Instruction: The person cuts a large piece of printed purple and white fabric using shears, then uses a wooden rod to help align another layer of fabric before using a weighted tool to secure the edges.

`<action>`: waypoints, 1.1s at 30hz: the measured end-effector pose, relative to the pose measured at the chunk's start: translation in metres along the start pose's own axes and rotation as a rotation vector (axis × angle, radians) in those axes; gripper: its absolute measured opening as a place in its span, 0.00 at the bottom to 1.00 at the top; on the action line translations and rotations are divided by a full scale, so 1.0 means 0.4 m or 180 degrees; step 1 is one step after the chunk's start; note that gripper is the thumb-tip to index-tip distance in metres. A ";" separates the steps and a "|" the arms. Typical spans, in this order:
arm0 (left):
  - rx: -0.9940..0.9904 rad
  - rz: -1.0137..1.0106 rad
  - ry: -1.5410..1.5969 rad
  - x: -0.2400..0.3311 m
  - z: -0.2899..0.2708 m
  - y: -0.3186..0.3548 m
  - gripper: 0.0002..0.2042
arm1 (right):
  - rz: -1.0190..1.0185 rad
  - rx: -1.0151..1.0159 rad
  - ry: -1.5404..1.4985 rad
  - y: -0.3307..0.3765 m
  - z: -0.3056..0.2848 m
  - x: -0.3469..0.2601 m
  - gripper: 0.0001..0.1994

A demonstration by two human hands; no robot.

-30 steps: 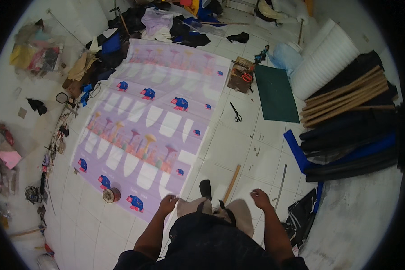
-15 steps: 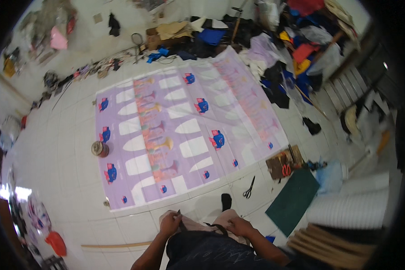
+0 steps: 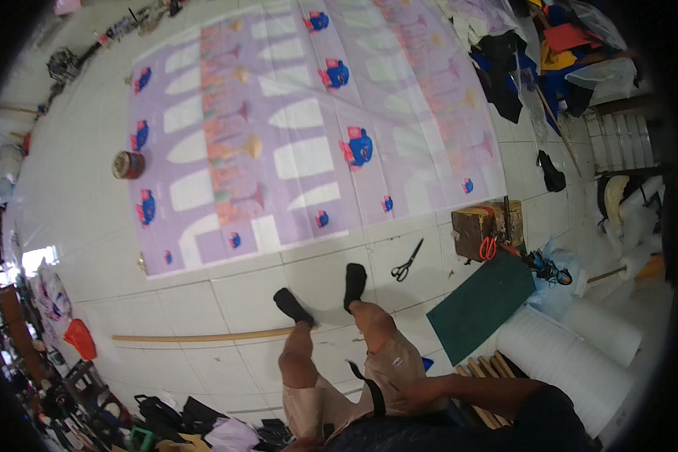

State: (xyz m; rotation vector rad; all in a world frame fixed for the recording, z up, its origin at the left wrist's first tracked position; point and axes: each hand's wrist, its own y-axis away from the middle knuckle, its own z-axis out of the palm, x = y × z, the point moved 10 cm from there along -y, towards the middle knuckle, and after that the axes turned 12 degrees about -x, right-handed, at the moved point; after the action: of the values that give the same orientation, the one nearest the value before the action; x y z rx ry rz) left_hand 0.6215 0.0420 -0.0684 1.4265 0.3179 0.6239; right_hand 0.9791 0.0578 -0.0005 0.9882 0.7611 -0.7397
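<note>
My right hand (image 3: 416, 395) rests against the beige shorts (image 3: 399, 367) beside a dark belt (image 3: 375, 395) whose loose end sticks out. Its fingers are too indistinct against the cloth to tell whether they grip it. My left hand is out of view. Ahead on the floor lies a large lilac printed sheet (image 3: 339, 215) with white arch shapes and blue-and-red figures. Black-handled scissors (image 3: 407, 261) lie between my feet and a worn block (image 3: 474, 230), with orange-handled scissors (image 3: 488, 247) at the block's side.
A round tin (image 3: 128, 165) stands at the sheet's left edge. A wooden strip (image 3: 203, 337) lies near my feet. At right are a dark green board (image 3: 481, 309), white rolls (image 3: 565, 361) and brown tubes (image 3: 492, 368). Fabric scraps (image 3: 501, 68) are heaped at the far right.
The view has tilted downward, bringing my legs and black-socked feet into sight. My left hand, earlier at the waist with something dark at its fingers, has left the view. My right hand stays at the shorts.
</note>
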 end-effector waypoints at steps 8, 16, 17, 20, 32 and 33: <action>0.1531 -0.1182 0.0381 -0.695 -0.241 -0.358 0.20 | -0.0852 -0.0605 -0.0343 -0.158 -0.098 0.353 0.17; 0.3320 0.0433 0.0188 -0.401 -0.811 -0.926 0.23 | 0.1221 0.4432 0.0209 0.059 -1.115 0.939 0.11; 0.3379 0.0586 -0.0048 -0.311 -0.853 -0.985 0.25 | 0.1125 0.4599 0.0302 0.057 -1.137 1.024 0.12; 0.3832 0.0676 -0.0431 -0.225 -0.954 -1.064 0.29 | 0.1132 0.4909 0.1452 0.010 -1.173 1.102 0.15; 0.4425 0.0666 -0.0228 -0.148 -1.124 -1.230 0.36 | 0.2290 0.4895 0.1908 -0.032 -1.179 1.292 0.27; 0.4379 0.0570 -0.0235 -0.151 -1.132 -1.242 0.36 | 0.2196 0.4895 0.1900 -0.028 -1.178 1.294 0.27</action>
State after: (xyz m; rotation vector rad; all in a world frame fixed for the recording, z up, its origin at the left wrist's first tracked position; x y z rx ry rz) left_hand 0.4243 0.3661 -0.6264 2.8076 0.6173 0.4714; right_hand 1.1422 0.3843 -0.5979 2.7671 0.1418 -0.2900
